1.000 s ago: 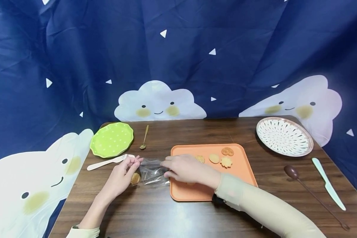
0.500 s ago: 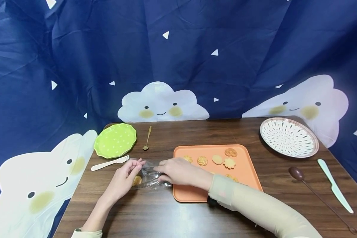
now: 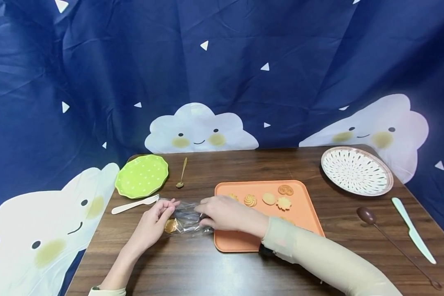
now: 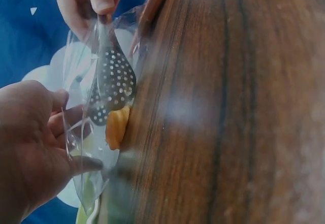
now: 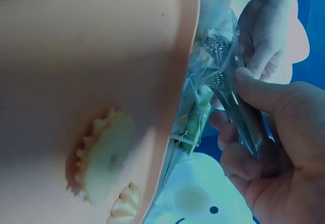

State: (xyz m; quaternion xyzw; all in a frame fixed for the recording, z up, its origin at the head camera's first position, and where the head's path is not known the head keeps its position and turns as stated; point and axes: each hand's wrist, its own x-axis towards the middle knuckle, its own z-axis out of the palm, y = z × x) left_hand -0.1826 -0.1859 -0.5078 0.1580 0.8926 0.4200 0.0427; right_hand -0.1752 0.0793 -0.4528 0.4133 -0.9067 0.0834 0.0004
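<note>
My left hand (image 3: 153, 222) holds a clear plastic bag (image 3: 188, 218) at its edge, low over the table. Inside the bag lies a golden-brown cookie (image 4: 118, 127), toward the left hand's side. In my right hand (image 5: 289, 132) is a pair of metal tongs (image 5: 234, 104), gripped between thumb and fingers. The tongs' perforated heads (image 4: 114, 79) are within the bag, right at the cookie. From the head camera, the right hand (image 3: 222, 211) overlaps the left rim of an orange tray (image 3: 240, 246) and mostly hides the tongs.
Several cookies (image 3: 269, 199) lie on the tray. A green dotted plate (image 3: 142, 176), a white fork (image 3: 135, 204) and a small gold spoon (image 3: 182, 174) are at left. On the right lie a patterned plate (image 3: 357, 170), a brown long-handled spoon (image 3: 379, 230) and a mint knife (image 3: 412, 230).
Over the last second my right hand has shifted left relative to the tray, uncovering a cookie near the tray's left side. The left hand has barely moved and keeps hold of the bag.
</note>
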